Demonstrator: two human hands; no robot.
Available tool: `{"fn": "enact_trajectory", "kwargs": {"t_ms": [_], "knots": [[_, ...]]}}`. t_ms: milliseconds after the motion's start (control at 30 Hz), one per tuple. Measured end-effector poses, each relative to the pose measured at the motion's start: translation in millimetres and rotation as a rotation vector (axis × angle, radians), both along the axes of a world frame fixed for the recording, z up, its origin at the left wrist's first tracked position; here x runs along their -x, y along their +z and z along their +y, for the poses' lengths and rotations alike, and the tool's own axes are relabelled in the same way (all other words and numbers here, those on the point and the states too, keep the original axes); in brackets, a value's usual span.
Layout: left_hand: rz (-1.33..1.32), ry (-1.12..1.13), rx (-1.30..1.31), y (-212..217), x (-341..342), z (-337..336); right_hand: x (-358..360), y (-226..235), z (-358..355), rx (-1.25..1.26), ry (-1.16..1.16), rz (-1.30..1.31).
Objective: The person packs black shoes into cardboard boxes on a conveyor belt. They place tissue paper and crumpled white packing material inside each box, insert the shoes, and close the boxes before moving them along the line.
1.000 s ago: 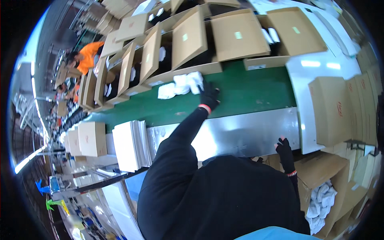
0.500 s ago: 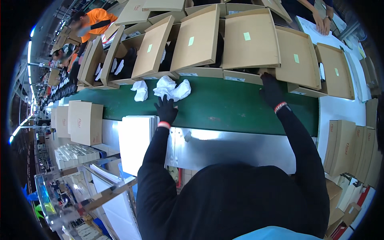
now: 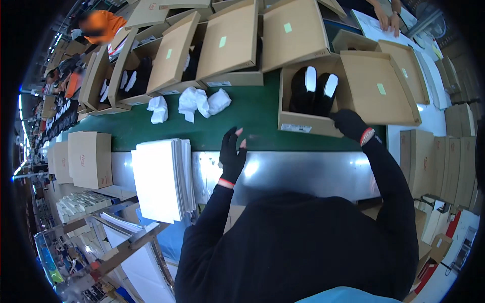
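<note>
My right hand (image 3: 350, 124), in a black fingerless glove, is closed on the near right corner of an open cardboard shoe box (image 3: 316, 122). Inside that box lies a pair of black shoes (image 3: 299, 96) with white pieces at their openings. A cardboard lid (image 3: 380, 103) with a pale green sticker leans at its right side. My left hand (image 3: 233, 155), gloved alike, hovers over the near edge of the green work surface (image 3: 257, 113), fingers apart and holding nothing. Beyond it lie crumpled white paper wads (image 3: 191, 101), which it does not touch.
Several shoe boxes with tilted lids (image 3: 228, 43) line the far side. A stack of white sheets (image 3: 159, 177) stands at the left on the metal ledge (image 3: 283, 174). Closed cartons (image 3: 90, 159) sit farther left, more cartons (image 3: 422, 161) at right. Another person's hands (image 3: 388, 22) show at the far right.
The shoe box has come nearer with my right hand, and its shoes now show. My left hand has left the paper wads and drawn back to the right. The view has shifted a little.
</note>
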State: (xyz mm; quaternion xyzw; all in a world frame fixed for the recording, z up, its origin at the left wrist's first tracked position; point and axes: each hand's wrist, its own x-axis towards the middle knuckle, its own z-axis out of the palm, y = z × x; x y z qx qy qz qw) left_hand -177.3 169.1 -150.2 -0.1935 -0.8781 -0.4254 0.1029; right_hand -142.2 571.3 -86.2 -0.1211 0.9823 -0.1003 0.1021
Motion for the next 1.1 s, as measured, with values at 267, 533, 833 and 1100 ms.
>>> {"fn": "enact_trajectory", "kwargs": {"t_ms": [267,533,833,1100], "knots": [[-0.154,-0.391,0.006,64,-56,148,-207,-41,-73,0.227,-0.106,-0.252],[-0.089,-0.713,0.341,32,-113,207,-254,-96,-121,0.782,-0.437,-0.367],[-0.143,-0.494,0.46,58,-125,187,-247,-98,-117,0.634,-0.234,-0.289],[-0.201,-0.501,0.56,66,-119,186,-242,-108,-113,0.338,-0.173,-0.295]]}}
